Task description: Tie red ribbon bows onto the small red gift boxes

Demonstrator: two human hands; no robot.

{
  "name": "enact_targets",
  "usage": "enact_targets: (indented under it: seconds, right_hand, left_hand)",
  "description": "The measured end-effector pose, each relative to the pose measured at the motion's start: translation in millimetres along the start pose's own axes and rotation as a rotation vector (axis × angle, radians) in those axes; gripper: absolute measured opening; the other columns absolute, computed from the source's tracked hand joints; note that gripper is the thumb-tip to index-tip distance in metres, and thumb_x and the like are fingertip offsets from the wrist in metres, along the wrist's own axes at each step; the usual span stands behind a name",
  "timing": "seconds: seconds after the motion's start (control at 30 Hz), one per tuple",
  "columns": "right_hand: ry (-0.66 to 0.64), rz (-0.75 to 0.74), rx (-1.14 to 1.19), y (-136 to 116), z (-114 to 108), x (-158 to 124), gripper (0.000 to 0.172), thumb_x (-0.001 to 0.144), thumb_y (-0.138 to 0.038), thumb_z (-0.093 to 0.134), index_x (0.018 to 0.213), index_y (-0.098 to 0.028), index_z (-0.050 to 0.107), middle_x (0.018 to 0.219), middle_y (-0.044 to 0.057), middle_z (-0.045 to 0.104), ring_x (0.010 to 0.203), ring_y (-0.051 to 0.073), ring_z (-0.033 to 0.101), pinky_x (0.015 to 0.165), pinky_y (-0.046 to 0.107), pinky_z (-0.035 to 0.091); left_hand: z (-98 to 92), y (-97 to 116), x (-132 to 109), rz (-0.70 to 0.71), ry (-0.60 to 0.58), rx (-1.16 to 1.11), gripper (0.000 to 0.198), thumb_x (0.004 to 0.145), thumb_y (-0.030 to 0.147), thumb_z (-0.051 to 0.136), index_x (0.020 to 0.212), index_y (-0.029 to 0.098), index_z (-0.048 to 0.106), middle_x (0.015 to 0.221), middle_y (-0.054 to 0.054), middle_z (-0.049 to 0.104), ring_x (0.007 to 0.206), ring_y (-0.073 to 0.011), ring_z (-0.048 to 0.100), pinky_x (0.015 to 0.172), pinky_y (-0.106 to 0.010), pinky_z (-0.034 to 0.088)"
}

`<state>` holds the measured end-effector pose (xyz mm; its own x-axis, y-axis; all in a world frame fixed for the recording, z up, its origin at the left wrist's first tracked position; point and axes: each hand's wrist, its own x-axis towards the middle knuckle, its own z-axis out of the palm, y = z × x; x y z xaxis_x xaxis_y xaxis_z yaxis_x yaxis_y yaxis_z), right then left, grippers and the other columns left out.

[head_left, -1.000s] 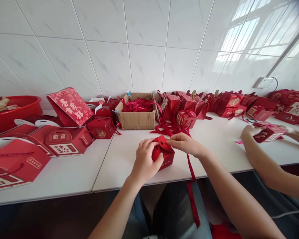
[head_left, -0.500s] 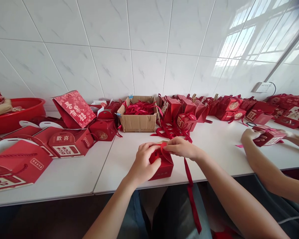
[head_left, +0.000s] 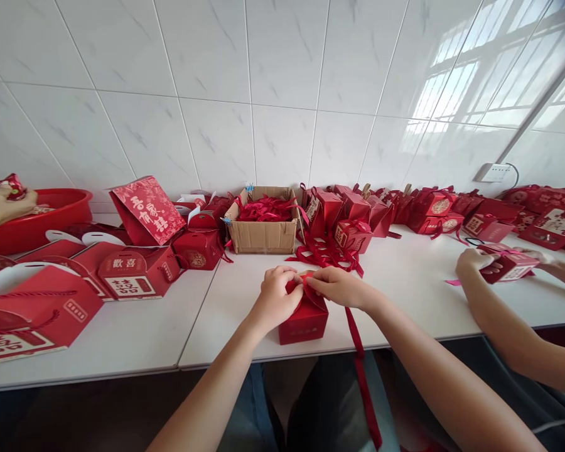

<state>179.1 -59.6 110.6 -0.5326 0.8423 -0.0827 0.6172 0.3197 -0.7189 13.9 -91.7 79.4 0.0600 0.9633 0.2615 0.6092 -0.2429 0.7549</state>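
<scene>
Small red box (head_left: pixel 303 325) on white tabletop (head_left: pixel 235 326), near front edge. Left hand (head_left: pixel 277 298) pinches box top from left, fingers bent. Right hand (head_left: pixel 339 287) pinches same top from right, fingers tight. Hands close together. Long red ribbon (head_left: pixel 360 351) hangs over edge, right of box. Behind, brown carton (head_left: pixel 262 237) holds heap of ribbons (head_left: pixel 266 209).

- Red box (head_left: pixel 304 323) under left hand (head_left: pixel 279 296) and right hand (head_left: pixel 341 287): faint pale lettering.
- Dark-red ribbon (head_left: pixel 363 376) below the right hand.
- Brown cardboard box (head_left: pixel 262 237) beyond the left hand.
- Red carton (head_left: pixel 139 276) left of the left hand: white panel, red characters.
- White, grey-streaked tiles (head_left: pixel 285 147) beyond both hands.
</scene>
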Motion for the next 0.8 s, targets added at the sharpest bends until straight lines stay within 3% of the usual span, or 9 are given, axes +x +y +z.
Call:
enact_targets:
  seconds: [0.1,0.17,0.27,0.33,0.47,0.57,0.7,0.8]
  right_hand:
    - [0.182,-0.043,-0.054,4,-1,2,0.032,0.088,-0.040,0.044,0.067,-0.017,0.050,0.063,0.000,0.052,0.059,0.012,0.044,0.055,0.026,0.032]
    - [0.267,-0.133,-0.009,7,-2,4,0.026,0.089,-0.039,0.045,0.082,-0.017,0.058,0.081,0.004,0.062,0.074,0.015,0.055,0.066,0.027,0.040]
    - [0.141,-0.262,0.151,9,-3,8,0.030,0.091,-0.040,0.045,0.103,-0.018,0.062,0.107,0.007,0.065,0.100,0.018,0.059,0.086,0.030,0.045]
    - [0.067,-0.298,0.209,10,-3,11,0.034,0.091,-0.044,0.046,0.110,-0.021,0.061,0.114,0.006,0.063,0.108,0.019,0.057,0.093,0.032,0.044]
    - [0.101,-0.303,0.297,13,1,17,0.036,0.089,-0.048,0.051,0.111,-0.020,0.058,0.116,0.007,0.061,0.110,0.020,0.057,0.096,0.036,0.045]
    - [0.052,-0.337,0.369,18,4,20,0.041,0.085,-0.046,0.058,0.116,-0.020,0.052,0.122,0.009,0.058,0.115,0.020,0.054,0.099,0.038,0.045]
    - [-0.017,-0.423,0.346,21,6,20,0.068,0.072,-0.037,0.074,0.130,-0.023,0.042,0.130,0.009,0.051,0.126,0.020,0.045,0.109,0.039,0.035]
    - [0.006,-0.394,0.259,23,8,15,0.077,0.070,-0.035,0.076,0.136,-0.024,0.038,0.124,0.008,0.054,0.119,0.020,0.050,0.108,0.041,0.036]
  left_hand:
    - [-3.4,2,2,-0.012,-0.052,-0.044,0.016,0.082,0.027,0.048,0.079,0.021,0.062,0.116,-0.004,0.061,0.122,-0.0250,0.046,0.106,-0.044,0.036]
    - [-7.2,4,5,-0.004,-0.107,-0.106,0.016,0.083,0.027,0.045,0.078,0.021,0.059,0.114,-0.003,0.061,0.116,-0.0229,0.051,0.102,-0.040,0.038]
    - [-14.1,7,9,-0.003,-0.177,-0.166,0.018,0.084,0.029,0.042,0.079,0.020,0.056,0.101,-0.003,0.063,0.100,-0.0200,0.057,0.092,-0.034,0.043]
    - [-18.7,9,13,-0.024,-0.185,-0.158,0.019,0.084,0.031,0.041,0.081,0.020,0.056,0.096,-0.002,0.062,0.097,-0.0202,0.057,0.089,-0.033,0.042]
    - [-23.8,11,17,-0.055,-0.189,-0.234,0.020,0.084,0.033,0.039,0.082,0.020,0.054,0.096,-0.002,0.061,0.096,-0.0199,0.054,0.086,-0.032,0.041]
    - [-23.2,10,18,-0.064,-0.188,-0.257,0.016,0.084,0.031,0.040,0.078,0.020,0.050,0.091,-0.001,0.058,0.092,-0.0184,0.053,0.083,-0.030,0.040]
    - [-23.7,8,19,-0.051,-0.157,-0.230,0.018,0.085,0.034,0.042,0.080,0.019,0.052,0.090,-0.002,0.058,0.091,-0.0184,0.054,0.083,-0.030,0.041]
    - [-34.5,5,21,-0.086,-0.068,-0.272,0.023,0.086,0.039,0.045,0.087,0.019,0.056,0.095,-0.004,0.061,0.095,-0.0200,0.056,0.086,-0.032,0.042]
